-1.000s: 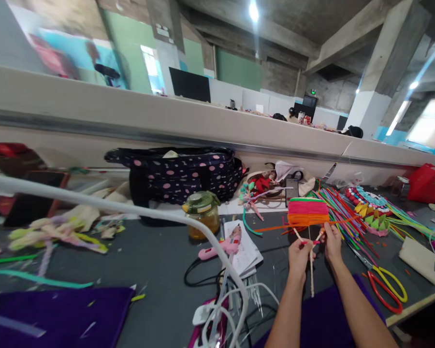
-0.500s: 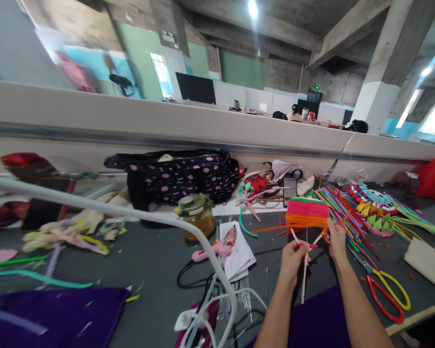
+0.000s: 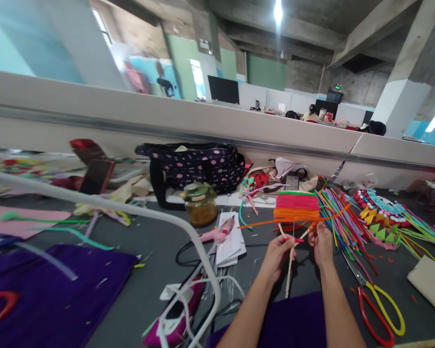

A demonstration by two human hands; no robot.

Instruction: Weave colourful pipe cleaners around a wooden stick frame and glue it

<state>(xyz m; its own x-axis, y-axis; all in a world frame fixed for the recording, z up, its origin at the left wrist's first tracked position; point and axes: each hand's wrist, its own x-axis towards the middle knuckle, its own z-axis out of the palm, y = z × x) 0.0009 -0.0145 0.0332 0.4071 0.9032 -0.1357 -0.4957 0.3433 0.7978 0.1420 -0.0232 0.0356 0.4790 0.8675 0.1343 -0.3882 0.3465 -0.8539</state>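
Between my hands is a rectangular panel of pipe cleaners [image 3: 297, 203], banded green, pink and orange. Long orange stems stick out from its lower part on both sides. A cream cord [image 3: 288, 281] hangs below it in a V with a loose tail. My left hand [image 3: 278, 255] pinches the cord where a short pink strip crosses it. Wrapped partly in orange, the cord's other arm [image 3: 308, 232] runs to my right hand [image 3: 322, 242], whose fingers are closed on it near the panel's lower right corner.
Scissors [image 3: 375, 295] with red and yellow handles lie at right, below a bundle of coloured pipe cleaners [image 3: 342, 217]. A pink glue gun [image 3: 221, 234] rests on white papers. Nearby stand a glass jar [image 3: 200, 205] and a dark patterned bag [image 3: 199, 169]. A white cable [image 3: 181, 224] arches in front.
The camera view has swung left, so the scene sits further right except the near hands. Both hands still hold the cord; my right hand has shifted slightly lower along it.
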